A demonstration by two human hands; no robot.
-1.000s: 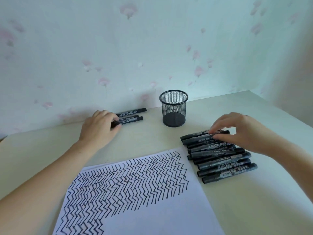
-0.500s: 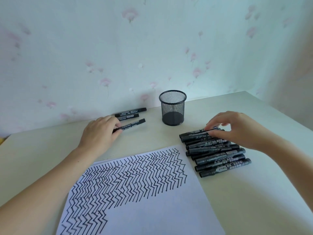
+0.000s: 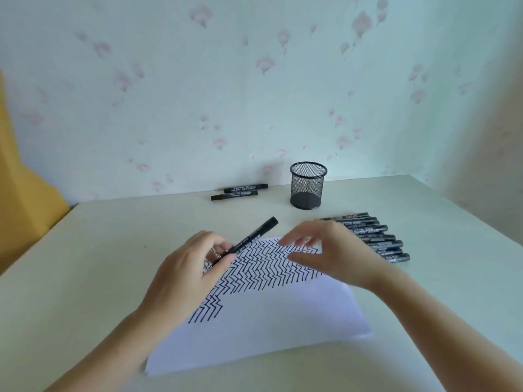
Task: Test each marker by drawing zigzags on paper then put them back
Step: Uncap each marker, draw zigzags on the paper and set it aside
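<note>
Your left hand grips a black marker by its lower end, fingers curled round the barrel; the marker slants up and to the right, its far tip raised above the top edge of the paper. Your right hand hovers just beside that marker with fingers loosely spread and grasping nothing (its outline is blurred). Both hands sit over the sheet of paper, which lies flat on the counter and carries rows of black zigzags across its upper part; the lower part is blank. To the right of the paper, partly hidden behind your right hand, a row of black markers lies side by side on the counter. Further back stands a black mesh cup, upright. Left of the cup, near the wall, two more markers lie parallel, just beside each other. The wall bears a faint pink floral pattern.
</note>
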